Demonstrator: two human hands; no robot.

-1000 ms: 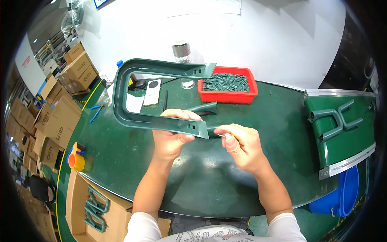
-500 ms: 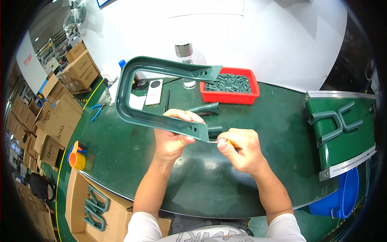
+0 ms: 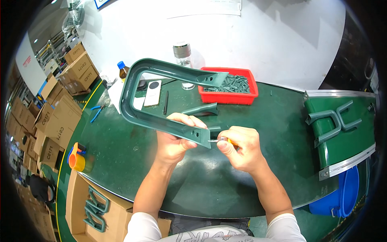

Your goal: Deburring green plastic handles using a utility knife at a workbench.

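Green spreads across the table (image 3: pixel 121 151), largest of what lies before us, with a belt (image 3: pixel 340 151) at the right. Above the table, left of centre, we see the U-part (image 3: pixel 126 94) held in the air. Over the last second it has shifted to the right and its near end has come nearer to us; we take that as a small re-angling of the end against the tool, the work staying at that edge. The U-part is dark green, smooth and channelled, with a rounded bend at the left, two arms reaching right, slanted ends and a pair of dark holes close to each end. Its far arm overlaps the red tray (image 3: pixel 227 98) in our view. Our left hand (image 3: pixel 173 141) grips the near arm just short of its end, thumb on the near side. Our right hand (image 3: pixel 240 148) is closed around the tool (image 3: pixel 223 138), fingers pinched close to its tip. At the far left, the bottle (image 3: pixel 123 72) now shows more fully. Smallest, the tool's thin metal tip points left at the slanted end; whether it touches, we cannot tell
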